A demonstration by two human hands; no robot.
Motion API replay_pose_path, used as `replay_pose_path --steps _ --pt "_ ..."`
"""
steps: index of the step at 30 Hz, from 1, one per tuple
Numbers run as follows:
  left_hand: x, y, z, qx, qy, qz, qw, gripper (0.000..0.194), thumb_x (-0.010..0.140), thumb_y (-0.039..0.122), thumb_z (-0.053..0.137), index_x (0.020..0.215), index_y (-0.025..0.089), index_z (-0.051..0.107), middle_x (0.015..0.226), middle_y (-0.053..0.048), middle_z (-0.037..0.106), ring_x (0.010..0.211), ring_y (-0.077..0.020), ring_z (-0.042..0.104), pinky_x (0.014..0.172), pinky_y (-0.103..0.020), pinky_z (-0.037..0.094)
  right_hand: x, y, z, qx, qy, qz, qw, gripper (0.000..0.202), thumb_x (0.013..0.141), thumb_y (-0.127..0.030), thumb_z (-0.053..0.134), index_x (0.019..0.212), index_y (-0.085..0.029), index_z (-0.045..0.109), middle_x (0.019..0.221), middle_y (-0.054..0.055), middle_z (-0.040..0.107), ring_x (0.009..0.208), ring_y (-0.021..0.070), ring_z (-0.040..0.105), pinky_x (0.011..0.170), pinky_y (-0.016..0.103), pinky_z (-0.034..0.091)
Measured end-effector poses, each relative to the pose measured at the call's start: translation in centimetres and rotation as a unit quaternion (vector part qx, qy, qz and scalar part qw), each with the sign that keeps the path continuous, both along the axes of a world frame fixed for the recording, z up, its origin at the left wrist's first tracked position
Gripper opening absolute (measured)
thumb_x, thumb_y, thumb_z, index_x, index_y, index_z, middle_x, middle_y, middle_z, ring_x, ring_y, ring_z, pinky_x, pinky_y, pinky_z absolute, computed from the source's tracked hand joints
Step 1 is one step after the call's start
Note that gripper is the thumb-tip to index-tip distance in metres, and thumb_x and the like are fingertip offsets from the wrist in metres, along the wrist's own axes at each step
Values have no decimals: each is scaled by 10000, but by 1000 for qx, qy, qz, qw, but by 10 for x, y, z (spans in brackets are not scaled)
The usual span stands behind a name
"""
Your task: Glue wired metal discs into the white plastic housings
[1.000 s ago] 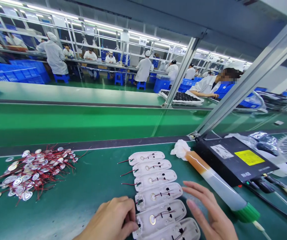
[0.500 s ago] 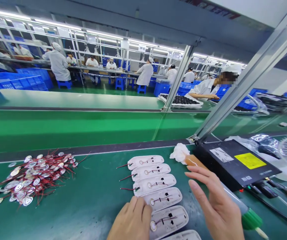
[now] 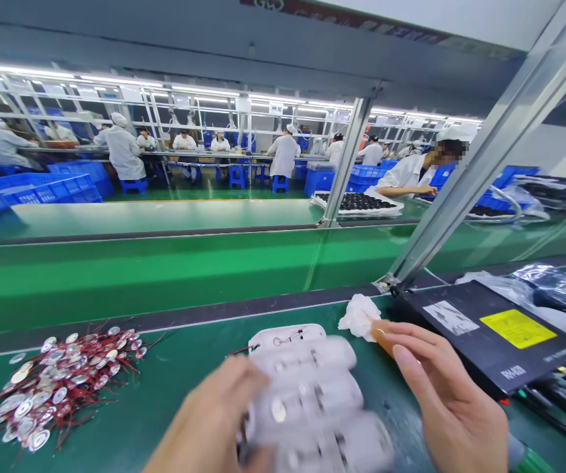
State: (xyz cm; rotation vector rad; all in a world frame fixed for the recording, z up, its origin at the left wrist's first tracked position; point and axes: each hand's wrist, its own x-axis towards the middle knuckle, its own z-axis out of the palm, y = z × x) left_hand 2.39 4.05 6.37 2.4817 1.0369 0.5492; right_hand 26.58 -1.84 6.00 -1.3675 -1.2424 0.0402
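Observation:
A row of white plastic shells [image 3: 312,394] with small discs and thin wires inside lies in front of me; the nearer shells are smeared by motion, while the farthest shell [image 3: 290,336] is sharp. My left hand [image 3: 218,407], also blurred, is at their left ends, fingers and thumb spread along several shells. My right hand [image 3: 453,387] holds nothing; its fingers stretch over an orange-brown tube end [image 3: 384,332], and whether they touch it I cannot tell. A crumpled white tissue [image 3: 359,315] lies at that end. On the left is a pile of silvery discs with red wires [image 3: 60,374].
A black box with a yellow label [image 3: 499,338] and cables stands at right, beside a slanted metal post [image 3: 460,197]. Behind the bench edge runs a green belt [image 3: 164,276]. Across it a co-worker [image 3: 411,174] sits near a tray of black parts [image 3: 361,203].
The nearer shells have shifted right and blurred along with my left hand, which has opened wider at their left ends. My right hand has come closer over the tube end. The view has tilted slightly.

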Motion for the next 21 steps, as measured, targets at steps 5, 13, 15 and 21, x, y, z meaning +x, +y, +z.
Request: replay_pose_path --steps 5,13,15,21 --pt "3 116 29 27 85 172 981 363 710 306 596 1044 164 588 965 -46 579 849 -208 579 753 -321 481 1 3 -8 -9 11 -8 1000 118 893 -310 533 922 -249 630 1085 49 554 1053 242 503 929 384 405" --pt "24 224 -7 5 132 246 960 277 858 326 566 1079 159 553 1128 -67 567 985 -207 569 823 -415 490 15 13 -28 -10 -90 14 996 124 910 -243 514 989 -272 605 1074 26 545 1034 203 522 854 281 442" --pt "28 228 -11 8 125 245 961 309 855 323 571 1119 165 535 1178 -76 541 1031 -224 549 846 -435 480 18 14 -30 -13 -115 15 993 125 910 -236 515 990 -270 604 1063 22 551 1006 191 540 843 261 457" --pt "34 172 -3 4 92 155 984 302 844 260 526 1124 148 534 1136 -82 546 998 -198 538 881 -352 451 11 13 -30 -18 -97 4 995 113 912 -264 517 957 -270 621 1041 25 565 974 200 555 829 273 465"
